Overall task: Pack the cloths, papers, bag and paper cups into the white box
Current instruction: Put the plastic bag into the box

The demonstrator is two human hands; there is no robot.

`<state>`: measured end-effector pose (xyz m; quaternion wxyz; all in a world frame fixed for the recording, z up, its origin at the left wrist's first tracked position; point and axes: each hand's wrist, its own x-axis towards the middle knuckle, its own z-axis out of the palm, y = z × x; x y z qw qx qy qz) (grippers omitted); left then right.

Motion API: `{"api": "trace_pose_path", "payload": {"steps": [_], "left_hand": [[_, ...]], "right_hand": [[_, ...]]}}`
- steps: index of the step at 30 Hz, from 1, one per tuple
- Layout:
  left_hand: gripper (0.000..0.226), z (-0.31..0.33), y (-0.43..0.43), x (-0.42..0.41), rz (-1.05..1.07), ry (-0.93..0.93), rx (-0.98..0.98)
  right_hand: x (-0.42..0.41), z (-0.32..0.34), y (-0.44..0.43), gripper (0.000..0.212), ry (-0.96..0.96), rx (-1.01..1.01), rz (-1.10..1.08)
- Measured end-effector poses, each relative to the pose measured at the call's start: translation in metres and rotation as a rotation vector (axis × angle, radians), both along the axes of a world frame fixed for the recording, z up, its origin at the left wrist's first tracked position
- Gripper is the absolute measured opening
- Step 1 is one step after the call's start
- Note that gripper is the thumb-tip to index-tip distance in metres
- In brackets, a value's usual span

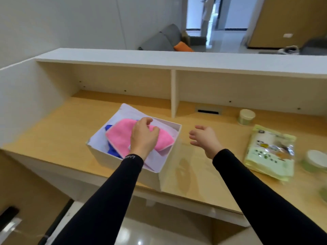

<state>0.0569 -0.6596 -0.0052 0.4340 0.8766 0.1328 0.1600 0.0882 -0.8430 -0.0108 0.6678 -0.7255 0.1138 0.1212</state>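
The white box [166, 167] stands near the desk's front edge. White papers [127, 112] line it and stick out at the back. A blue cloth [112, 150] lies inside, under a pink cloth [120, 135]. My left hand [144, 137] rests on top of the pink cloth, fingers curled; whether it grips the cloth I cannot tell. My right hand [205, 140] hovers just right of the box, open and holding nothing. A green printed bag [270, 152] lies flat to the right. One paper cup [246, 116] stands behind the bag and another paper cup [314, 160] sits at the right edge.
The wooden desk [70, 124] has a white hutch with a vertical divider [174, 92] right behind the box. A cable slot [208, 111] sits in the desktop behind my right hand. A blurred green object [323, 192] lies at the far right.
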Motion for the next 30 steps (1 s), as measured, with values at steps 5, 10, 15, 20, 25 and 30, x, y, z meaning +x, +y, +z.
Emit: {"api": "trace_pose_path", "payload": {"steps": [5, 10, 15, 20, 25, 30], "left_hand": [[0.03, -0.008, -0.069, 0.02, -0.161, 0.063, -0.034], [0.029, -0.012, -0.156, 0.04, -0.276, 0.119, -0.048], [0.037, -0.031, -0.248, 0.052, -0.327, 0.253, -0.019], [0.066, -0.073, -0.301, 0.056, -0.278, 0.509, -0.228], [0.083, -0.1, -0.315, 0.062, -0.216, 0.61, -0.359], [0.085, -0.113, -0.319, 0.072, -0.203, 0.685, -0.463]], "right_hand": [[-0.008, 0.005, -0.067, 0.048, -0.021, 0.021, -0.113], [-0.014, 0.004, -0.158, 0.046, -0.028, -0.002, -0.251], [-0.018, -0.011, -0.262, 0.048, -0.004, -0.023, -0.374], [-0.01, -0.044, -0.316, 0.058, 0.084, -0.016, -0.383], [0.0, -0.078, -0.323, 0.044, 0.137, 0.047, -0.339], [0.015, -0.105, -0.32, 0.035, 0.243, 0.111, -0.321]]}}
